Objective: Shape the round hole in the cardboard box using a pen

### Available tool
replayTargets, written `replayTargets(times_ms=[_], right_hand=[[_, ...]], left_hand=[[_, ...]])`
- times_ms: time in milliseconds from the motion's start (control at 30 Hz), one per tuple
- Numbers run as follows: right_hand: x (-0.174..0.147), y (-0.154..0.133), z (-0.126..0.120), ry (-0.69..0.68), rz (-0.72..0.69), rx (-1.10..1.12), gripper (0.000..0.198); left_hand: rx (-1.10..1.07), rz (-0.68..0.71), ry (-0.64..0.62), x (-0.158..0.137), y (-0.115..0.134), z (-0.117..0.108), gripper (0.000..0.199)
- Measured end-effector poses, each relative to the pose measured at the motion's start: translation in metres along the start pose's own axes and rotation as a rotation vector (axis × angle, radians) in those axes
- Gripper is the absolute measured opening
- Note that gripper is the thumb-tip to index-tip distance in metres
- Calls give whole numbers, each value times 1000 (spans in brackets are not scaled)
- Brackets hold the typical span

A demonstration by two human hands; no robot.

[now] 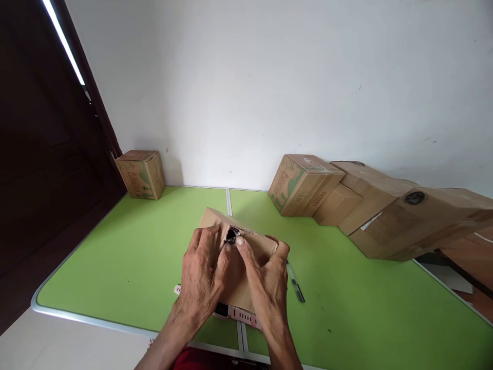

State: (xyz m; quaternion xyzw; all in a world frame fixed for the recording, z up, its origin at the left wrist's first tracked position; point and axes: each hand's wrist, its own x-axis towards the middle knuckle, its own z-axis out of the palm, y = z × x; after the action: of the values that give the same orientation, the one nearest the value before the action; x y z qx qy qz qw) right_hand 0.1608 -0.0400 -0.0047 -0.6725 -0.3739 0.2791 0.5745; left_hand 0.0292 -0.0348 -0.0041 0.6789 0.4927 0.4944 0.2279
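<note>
Both hands grip a small brown cardboard box [238,275], tilted above the front middle of the green table. My left hand [202,267] wraps its left side, thumb on the facing panel. On the other side, my right hand [265,275] curls its fingers over the far right edge. Both thumbs press beside a ragged dark hole [231,235] near the upper edge, with crumpled shiny plastic or tape around it. What lies inside cannot be made out. Under the box, a watch with a pink strap [242,314] is partly hidden. A slim cutter-like tool [295,281] lies right of my right hand.
A printed carton [140,174] stands at the back left of the green table [115,257]. Several cardboard boxes crowd the right side, including a printed one [304,185] and a large one [423,221] at the edge. A white wall [231,92] rises behind.
</note>
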Motion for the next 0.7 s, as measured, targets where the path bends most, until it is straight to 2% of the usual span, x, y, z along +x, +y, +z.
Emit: replayTargets(times_ms=[233, 367, 533, 700], right_hand=[[3, -1, -4, 37, -31, -76, 70], [-2, -3, -3, 58, -33, -96, 74], [1, -7, -5, 13, -60, -168, 76], [12, -13, -8, -50, -87, -251, 84]], left_hand=[[38, -12, 66, 9, 1, 6, 17], [30, -15, 69, 11, 2, 6, 11], [77, 16, -6, 12, 4, -2, 39], [84, 27, -87, 14, 1, -7, 48]])
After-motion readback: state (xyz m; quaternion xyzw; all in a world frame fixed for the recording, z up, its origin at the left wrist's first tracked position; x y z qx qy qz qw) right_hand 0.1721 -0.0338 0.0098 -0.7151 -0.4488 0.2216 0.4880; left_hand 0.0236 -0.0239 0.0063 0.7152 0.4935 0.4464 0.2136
